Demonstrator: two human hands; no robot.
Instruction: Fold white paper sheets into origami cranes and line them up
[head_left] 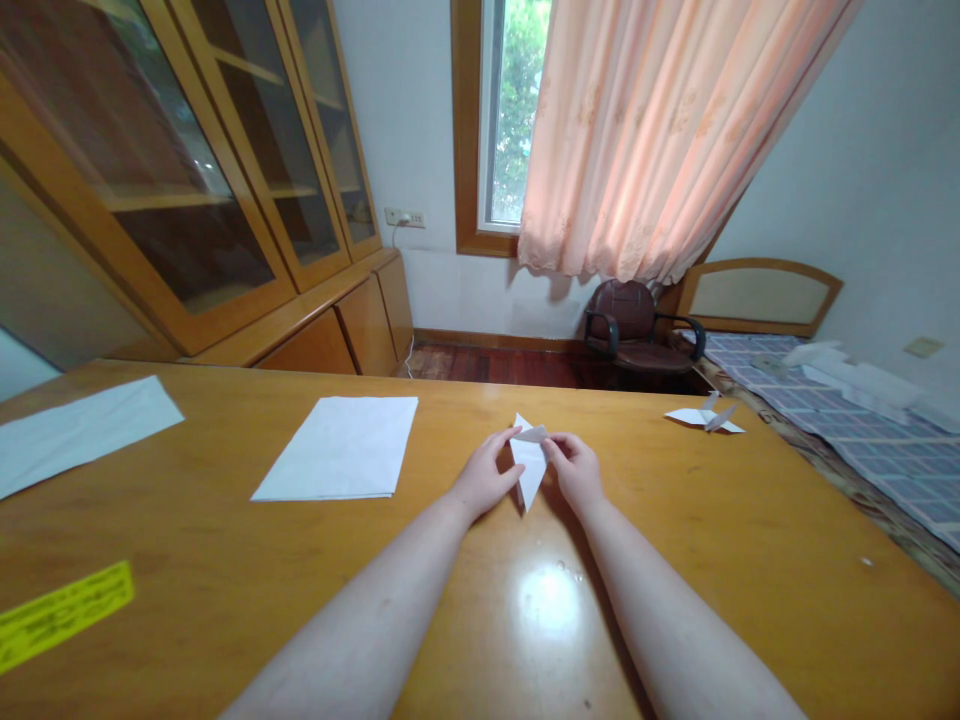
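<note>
Well left of the hands, a yellow label point(66, 617) and a long white sheet point(86, 435) lie on the bench point(225, 590). Nearer lies squarish white paper point(341, 448). The left hand point(482, 477) grips the left edge of a small folded paper point(531, 468) between both hands; the right hand point(577, 472) pinches its upper right side. Well right sits a folded paper bird point(705, 415).

The desk point(315, 570) is smooth, glossy wood; the folded piece point(532, 462) and square sheet point(341, 448) near its far edge are matt paper.
</note>
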